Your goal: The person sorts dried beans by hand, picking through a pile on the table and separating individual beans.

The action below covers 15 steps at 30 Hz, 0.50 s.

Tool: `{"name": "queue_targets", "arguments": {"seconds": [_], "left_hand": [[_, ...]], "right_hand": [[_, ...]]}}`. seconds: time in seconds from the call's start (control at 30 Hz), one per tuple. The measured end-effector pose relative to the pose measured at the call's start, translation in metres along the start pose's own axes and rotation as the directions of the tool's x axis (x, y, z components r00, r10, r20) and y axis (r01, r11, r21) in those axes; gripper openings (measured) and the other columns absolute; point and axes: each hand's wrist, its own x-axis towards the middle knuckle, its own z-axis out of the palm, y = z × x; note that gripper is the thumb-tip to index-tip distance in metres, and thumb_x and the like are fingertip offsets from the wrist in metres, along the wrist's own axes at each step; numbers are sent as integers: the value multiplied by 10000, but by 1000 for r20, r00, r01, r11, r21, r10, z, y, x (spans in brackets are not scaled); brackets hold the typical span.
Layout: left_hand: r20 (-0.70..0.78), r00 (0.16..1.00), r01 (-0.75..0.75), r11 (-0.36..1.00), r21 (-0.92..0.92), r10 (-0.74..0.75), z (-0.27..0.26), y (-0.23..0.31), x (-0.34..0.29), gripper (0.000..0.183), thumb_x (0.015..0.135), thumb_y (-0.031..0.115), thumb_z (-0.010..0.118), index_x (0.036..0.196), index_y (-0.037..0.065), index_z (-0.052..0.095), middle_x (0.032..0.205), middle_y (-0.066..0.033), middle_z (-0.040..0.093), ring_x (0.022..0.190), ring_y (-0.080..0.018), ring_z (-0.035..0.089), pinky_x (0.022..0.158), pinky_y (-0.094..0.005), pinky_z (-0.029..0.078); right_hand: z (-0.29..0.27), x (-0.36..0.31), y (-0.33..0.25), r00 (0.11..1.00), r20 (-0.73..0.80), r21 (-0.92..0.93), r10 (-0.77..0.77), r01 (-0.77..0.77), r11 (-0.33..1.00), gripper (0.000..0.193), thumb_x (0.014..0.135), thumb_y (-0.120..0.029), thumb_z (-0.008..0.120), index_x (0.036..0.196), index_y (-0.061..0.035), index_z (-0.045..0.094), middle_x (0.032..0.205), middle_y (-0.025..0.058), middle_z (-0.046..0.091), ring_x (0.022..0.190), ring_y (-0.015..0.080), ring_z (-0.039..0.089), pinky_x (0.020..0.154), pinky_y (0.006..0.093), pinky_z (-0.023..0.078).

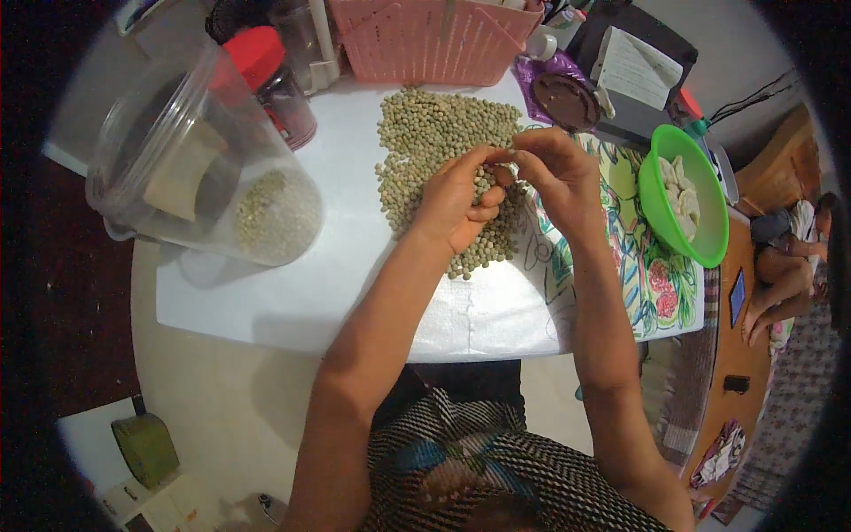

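From where I'm standing, a white-topped table (235,297) is carrying a loose spread of dried peas (421,133) across its middle. To the left a big clear container (208,191) is standing near a red-lidded jar (288,115); a pink basket (434,44) is sitting along the far side, and a floral cover (658,293) is lying at the right

Glossy plastic bowl (712,211), matt peas (443,124)
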Motion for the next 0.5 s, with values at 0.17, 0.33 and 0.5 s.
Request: {"name": "queue_targets", "arguments": {"seconds": [0.17,0.33,0.5], "left_hand": [[59,998,17,997,-70,-13,-9,1,2,207,865,203,415,929,17,478,710,-29,476,469,-39,349,334,-141,235],[40,999,-14,995,-102,18,-11,2,5,183,852,197,442,911,29,487,724,-28,473,473,-43,344,336,-141,227],[39,999,-25,993,-113,30,-12,3,4,172,847,190,452,900,31,488,721,-28,468,480,-43,347,337,-141,219]], "right_hand": [[-13,5,0,996,-72,-85,48,-54,995,120,760,-69,558,845,14,573,689,15,565,597,59,490,547,197,399],[-41,10,18,994,-37,-384,106,-112,917,132,737,-85,568,817,19,583,668,57,582,584,98,522,551,232,421],[-50,8,25,998,-39,-726,48,-62,685,148,724,-101,550,844,-30,597,761,141,584,650,268,576,591,335,444]]}}
